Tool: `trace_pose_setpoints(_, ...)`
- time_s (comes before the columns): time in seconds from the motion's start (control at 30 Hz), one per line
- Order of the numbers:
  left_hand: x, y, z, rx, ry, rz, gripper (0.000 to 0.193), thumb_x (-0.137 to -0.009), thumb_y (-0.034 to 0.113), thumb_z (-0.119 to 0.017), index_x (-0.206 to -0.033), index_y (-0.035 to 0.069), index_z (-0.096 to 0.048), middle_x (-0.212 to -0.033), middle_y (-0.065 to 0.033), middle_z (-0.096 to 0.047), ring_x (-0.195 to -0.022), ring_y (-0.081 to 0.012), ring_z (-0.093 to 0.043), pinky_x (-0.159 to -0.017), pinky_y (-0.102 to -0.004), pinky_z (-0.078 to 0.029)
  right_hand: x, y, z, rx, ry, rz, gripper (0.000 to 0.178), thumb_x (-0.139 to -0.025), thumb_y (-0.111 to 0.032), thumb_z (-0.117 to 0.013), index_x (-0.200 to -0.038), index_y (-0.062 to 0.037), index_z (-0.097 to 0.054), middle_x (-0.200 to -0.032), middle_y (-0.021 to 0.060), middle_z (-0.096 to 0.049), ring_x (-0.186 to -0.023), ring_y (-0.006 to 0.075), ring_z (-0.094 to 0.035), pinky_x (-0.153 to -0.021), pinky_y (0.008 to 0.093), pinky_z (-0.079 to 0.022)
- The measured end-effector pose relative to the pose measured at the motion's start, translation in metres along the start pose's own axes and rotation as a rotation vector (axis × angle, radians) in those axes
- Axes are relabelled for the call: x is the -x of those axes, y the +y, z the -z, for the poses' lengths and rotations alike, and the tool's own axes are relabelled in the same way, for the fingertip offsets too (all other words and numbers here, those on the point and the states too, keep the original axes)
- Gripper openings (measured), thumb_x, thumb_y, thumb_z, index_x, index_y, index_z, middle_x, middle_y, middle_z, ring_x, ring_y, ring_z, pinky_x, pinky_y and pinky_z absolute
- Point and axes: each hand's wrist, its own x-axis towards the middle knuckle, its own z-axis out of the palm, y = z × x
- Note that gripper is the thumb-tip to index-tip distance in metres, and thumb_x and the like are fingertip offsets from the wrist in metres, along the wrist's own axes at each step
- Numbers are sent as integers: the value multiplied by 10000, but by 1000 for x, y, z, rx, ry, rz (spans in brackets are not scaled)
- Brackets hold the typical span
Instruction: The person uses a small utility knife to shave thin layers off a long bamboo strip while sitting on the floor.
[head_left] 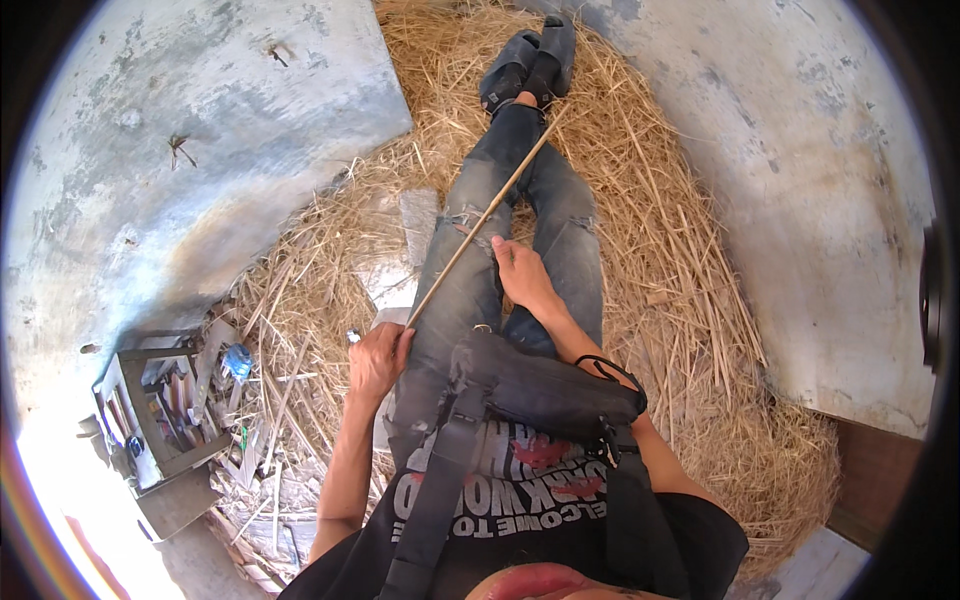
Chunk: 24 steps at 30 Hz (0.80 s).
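A long, thin, light-brown stick [487,212] slants across my legs, from near my ankles down to my left hand. My left hand [378,358] is closed around its lower end, beside my left thigh. A small shiny thing [353,336] shows at the edge of that hand; I cannot make out what it is. My right hand [524,277] rests over my thighs just to the right of the stick, apart from it. Its thumb points away from me and its fingers look loose, holding nothing that I can see. My legs in worn jeans [567,235] stretch out ahead.
Straw [660,240] covers the floor around my legs. Pale, stained walls [790,200] rise on both sides. At the lower left stands a wooden box [170,410] holding slim items, next to a crumpled blue wrapper [238,362]. A black pouch [545,385] hangs across my lap.
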Motion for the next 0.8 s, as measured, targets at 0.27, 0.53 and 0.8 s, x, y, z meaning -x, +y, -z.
trace_pose_setpoints(0.27,15,-22,18,3,-5,-122,136,-873,104,-804,-835,64,-679,-709,-83,-629,-574,-285,-641,-506,-389,-494,-7,1,1,71,-70,-50,668,-1110,-492,-376,-884,73,-651,-900,345,-672,-939,544,-638,-838,551,-496)
trace_pose_setpoints(0.53,26,-35,32,-62,-27,-192,153,-860,105,-812,-809,80,-670,-693,-46,-608,-549,-246,-628,-478,-367,-492,-8,-1,-1,74,-67,-39,688,-1112,-496,-364,-861,75,-654,-878,352,-667,-909,555,-634,-819,559,-497)
trace_pose_setpoints(0.8,2,-25,17,-32,-15,-234,174,-869,97,-794,-788,88,-640,-683,-50,-590,-551,-255,-620,-484,-375,-492,-3,-8,-8,149,-226,-79,690,-1105,-495,-373,-934,98,-681,-913,361,-675,-920,555,-645,-836,575,-503)
